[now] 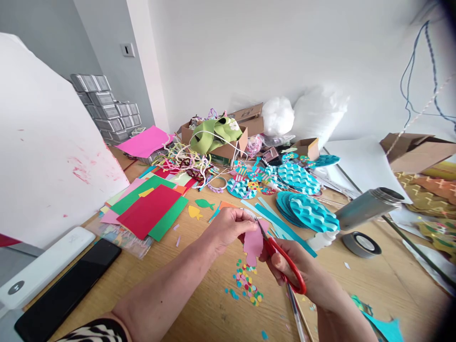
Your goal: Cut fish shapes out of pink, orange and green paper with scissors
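My left hand pinches a small pink paper cutout above the wooden table. My right hand grips red-handled scissors, whose blades meet the top edge of the pink paper. Just below the paper lies a scatter of small coloured paper dots. A yellow paper fish and a green paper fish lie on the table beyond my left hand.
Red, green and pink paper sheets lie at left, near a black phone and a white power bank. Blue scalloped paper discs, a steel flask and a tape roll sit at right. Cardboard boxes stand behind.
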Demonstrator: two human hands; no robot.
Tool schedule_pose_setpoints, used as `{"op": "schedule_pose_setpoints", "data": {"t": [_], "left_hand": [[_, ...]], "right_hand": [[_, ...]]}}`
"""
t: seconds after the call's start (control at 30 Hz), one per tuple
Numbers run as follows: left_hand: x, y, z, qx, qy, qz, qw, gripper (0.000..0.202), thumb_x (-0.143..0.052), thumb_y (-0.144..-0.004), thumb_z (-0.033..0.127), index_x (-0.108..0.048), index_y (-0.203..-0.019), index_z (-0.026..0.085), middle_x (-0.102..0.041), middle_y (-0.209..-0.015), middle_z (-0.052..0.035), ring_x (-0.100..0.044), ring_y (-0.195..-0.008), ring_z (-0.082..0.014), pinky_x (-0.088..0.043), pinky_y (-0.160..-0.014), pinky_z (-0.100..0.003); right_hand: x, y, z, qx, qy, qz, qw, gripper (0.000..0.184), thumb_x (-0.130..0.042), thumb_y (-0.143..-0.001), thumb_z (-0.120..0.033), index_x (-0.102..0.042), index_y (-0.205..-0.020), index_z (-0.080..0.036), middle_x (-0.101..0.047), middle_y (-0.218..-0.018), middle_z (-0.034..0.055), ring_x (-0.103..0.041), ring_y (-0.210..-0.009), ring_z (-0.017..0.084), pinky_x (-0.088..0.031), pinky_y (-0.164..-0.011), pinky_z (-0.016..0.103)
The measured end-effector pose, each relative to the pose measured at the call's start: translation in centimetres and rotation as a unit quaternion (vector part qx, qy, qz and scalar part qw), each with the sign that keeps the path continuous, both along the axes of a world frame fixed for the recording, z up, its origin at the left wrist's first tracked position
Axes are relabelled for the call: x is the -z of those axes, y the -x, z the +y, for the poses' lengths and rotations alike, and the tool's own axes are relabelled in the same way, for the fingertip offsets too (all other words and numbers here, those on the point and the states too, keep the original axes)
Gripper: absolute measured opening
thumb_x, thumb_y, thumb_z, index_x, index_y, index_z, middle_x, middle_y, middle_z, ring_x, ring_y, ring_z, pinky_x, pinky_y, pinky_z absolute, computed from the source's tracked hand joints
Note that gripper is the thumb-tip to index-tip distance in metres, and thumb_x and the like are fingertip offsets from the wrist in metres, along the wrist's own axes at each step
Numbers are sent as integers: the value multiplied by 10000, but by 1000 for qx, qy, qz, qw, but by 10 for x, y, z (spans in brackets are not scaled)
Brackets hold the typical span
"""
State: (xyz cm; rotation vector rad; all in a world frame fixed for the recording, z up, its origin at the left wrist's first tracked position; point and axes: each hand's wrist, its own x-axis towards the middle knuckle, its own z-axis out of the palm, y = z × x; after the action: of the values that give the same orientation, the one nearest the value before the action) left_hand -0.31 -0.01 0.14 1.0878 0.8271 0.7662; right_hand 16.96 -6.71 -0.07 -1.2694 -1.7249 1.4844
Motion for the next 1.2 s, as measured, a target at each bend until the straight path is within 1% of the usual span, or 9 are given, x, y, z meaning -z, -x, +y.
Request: {"op": "schedule_pose_setpoints", "data": {"t": [0.23, 0.53, 0.63, 0.8, 0.97, 1.2], "left_hand": [[1, 0, 0, 2, 2, -1, 1000, 209, -665, -565, 310, -603, -643, 126, -565, -572, 19, -494, -495, -77, -388, -494, -207], [1, 0, 0, 5, 4, -1, 1000, 204, -662, -565, 311, -599, -643, 132, -572, -592, 16, -509, -506, -84, -404, -507, -215], [1, 1, -1, 7, 6, 1, 1000, 209, -661, -568, 318, -600, -653, 137, -583, -606, 10, -521, -525, -95, -416, -525, -227], [3, 2, 0, 3, -2, 3, 1000, 203, -654, -589, 321, -615, -663, 136, -585, -615, 9, -498, -539, -86, -398, -542, -226], [3, 1, 0, 3, -1, 4, 1000, 205, -655, -591, 325, -611, -661, 138, -581, -616, 9, -493, -547, -89, -388, -546, -229], [3, 1, -1, 4, 3, -1, 1000, 209, -672, -582, 316, -601, -676, 143, -564, -630, 21, -478, -547, -75, -370, -538, -214]], "right_hand": [[-1, 1, 1, 8, 18, 11, 1000, 685, -511, -697, -832, -547, -791, -155, -436, -507, -46, -352, -437, 79, -289, -429, 211], [-2, 1, -1, 22, 24, 13, 999, 675, -539, -664, -840, -509, -734, -169, -410, -515, -56, -359, -419, 71, -297, -399, 199], [-2, 0, -1, 23, 25, 7, 999, 689, -537, -651, -850, -518, -738, -167, -406, -506, -59, -359, -413, 72, -296, -396, 202], [2, -3, -1, 26, 27, -10, 999, 708, -521, -671, -845, -556, -787, -147, -411, -497, -58, -380, -407, 78, -284, -397, 203], [6, -4, 1, 29, 31, -7, 999, 700, -513, -680, -842, -547, -786, -151, -412, -497, -60, -379, -403, 76, -297, -392, 200], [-3, 0, -2, 39, 30, -4, 999, 692, -534, -646, -852, -523, -740, -167, -420, -480, -60, -358, -393, 73, -275, -384, 203]]}}
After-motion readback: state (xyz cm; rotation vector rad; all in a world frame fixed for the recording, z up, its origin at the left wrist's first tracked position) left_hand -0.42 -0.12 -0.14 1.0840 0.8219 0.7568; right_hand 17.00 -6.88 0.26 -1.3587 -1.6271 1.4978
